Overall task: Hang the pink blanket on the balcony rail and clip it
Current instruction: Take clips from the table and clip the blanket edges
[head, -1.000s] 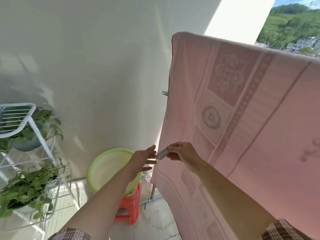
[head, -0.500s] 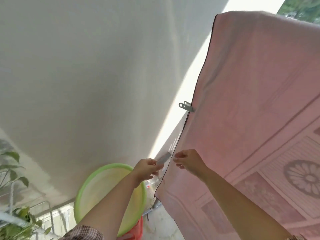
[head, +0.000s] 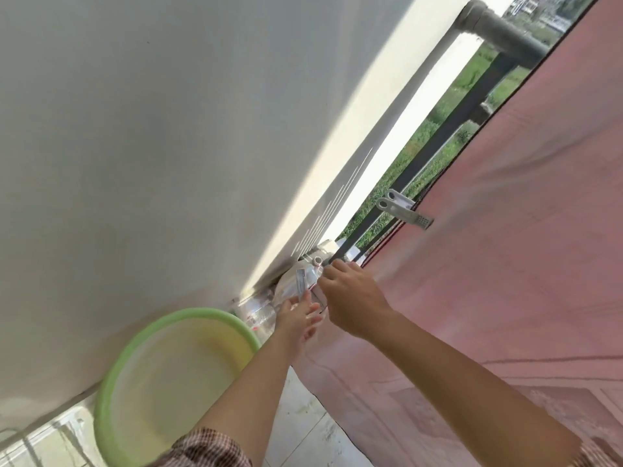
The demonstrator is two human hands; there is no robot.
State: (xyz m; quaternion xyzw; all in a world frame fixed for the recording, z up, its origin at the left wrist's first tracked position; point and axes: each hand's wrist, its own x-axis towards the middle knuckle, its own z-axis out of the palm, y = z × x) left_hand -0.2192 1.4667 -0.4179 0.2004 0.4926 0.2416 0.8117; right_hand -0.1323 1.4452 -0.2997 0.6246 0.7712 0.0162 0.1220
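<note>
Reaches forward with both arms. Pinches a grey clip [head: 300, 281] upright in the left hand [head: 296, 321] fingers, just beside the hanging edge of the pink blanket [head: 505, 264]. Curls the right hand [head: 354, 301] fingers at that edge, though cannot tell whether gripping cloth. Higher up, draped over the balcony rail [head: 499, 28] and pinned by a second clip [head: 404, 210].

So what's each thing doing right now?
pink blanket: hanging over the rail.
first clip: clamped on the blanket's edge.
second clip: not on yet, pinched in the left hand.
right hand: holding the blanket's edge.
green basin: looks empty.
</note>
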